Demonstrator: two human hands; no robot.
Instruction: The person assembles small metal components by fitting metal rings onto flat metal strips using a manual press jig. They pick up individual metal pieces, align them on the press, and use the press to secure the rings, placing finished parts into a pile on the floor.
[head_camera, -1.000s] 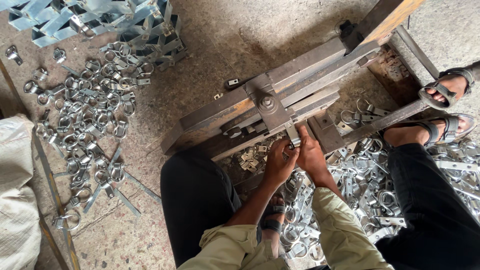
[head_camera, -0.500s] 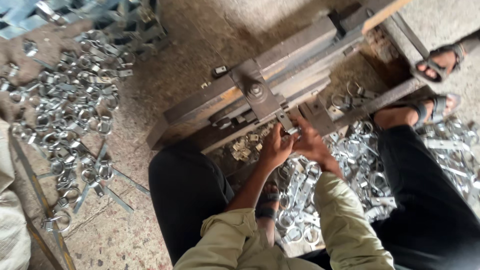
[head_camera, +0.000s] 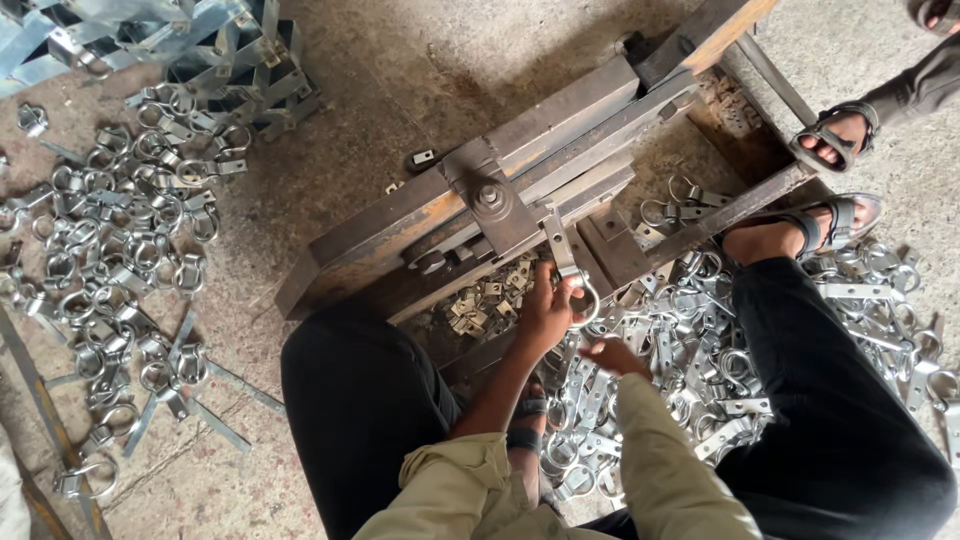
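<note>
At six o'clock sit the person's two olive sleeves (head_camera: 560, 490) and two dark trouser legs, knees spread to either side. Just beyond them the right hand (head_camera: 612, 355) hovers over a heap of bright metal clamps (head_camera: 690, 370), too many to count, its fingers loosely curled with nothing in its grip as far as can be seen. Just beside it toward eleven o'clock, the left hand (head_camera: 545, 310) has its grip closed on one ring clamp (head_camera: 572, 275), whose flat strap runs up into the press and whose round loop hangs at the fingertips. At nine o'clock of that hand lies a small cluster of square brass-coloured nuts (head_camera: 488, 300), uncountable at this size. Farther out, the rusty steel press (head_camera: 520, 180) lies aslant on the floor from eight to one o'clock, with one bolt head on its pivot plate. At three o'clock the person's one visible sandalled foot (head_camera: 800, 232) rests on the frame's bar; beyond it, at two o'clock, a second sandalled foot (head_camera: 838, 135) belongs to someone else. Far off at nine to ten o'clock a second spread of finished clamps (head_camera: 130, 230) covers the concrete floor (head_camera: 380, 60), and at eleven o'clock stands one stack of folded metal brackets (head_camera: 215, 60).
</note>
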